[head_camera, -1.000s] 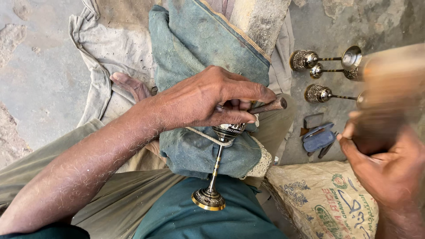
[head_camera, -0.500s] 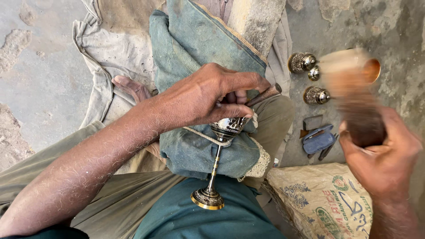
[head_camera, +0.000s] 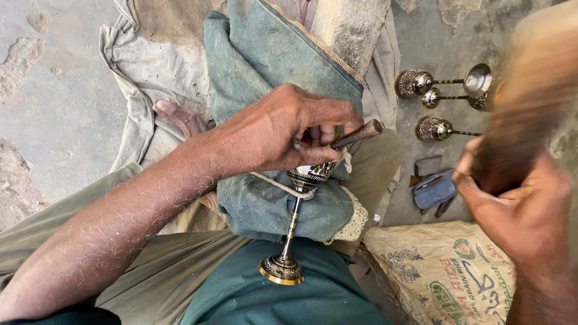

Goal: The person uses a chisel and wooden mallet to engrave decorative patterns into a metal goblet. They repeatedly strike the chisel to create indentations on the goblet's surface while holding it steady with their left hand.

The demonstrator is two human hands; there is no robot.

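My left hand [head_camera: 283,135] closes around a slim dark metal chisel [head_camera: 359,133], fingers pinched tight on its shaft, and presses down on the cup of an engraved silver-and-brass goblet [head_camera: 293,229] that lies stem toward me across a folded blue-green denim cloth [head_camera: 265,60] draped over my knee. A pale cord [head_camera: 274,182] runs under the cup against the cloth; the goblet's round brass-rimmed foot hangs over my dark green garment [head_camera: 253,295]. My right hand [head_camera: 524,210], raised at the right edge, grips a brown wooden mallet [head_camera: 530,102], blurred in mid-swing and well apart from the chisel. On the grey concrete floor [head_camera: 54,90] beyond lie three more small engraved goblets [head_camera: 442,96] on their sides, near a small blue-grey pouch [head_camera: 435,191] and a printed woven sack [head_camera: 445,277].
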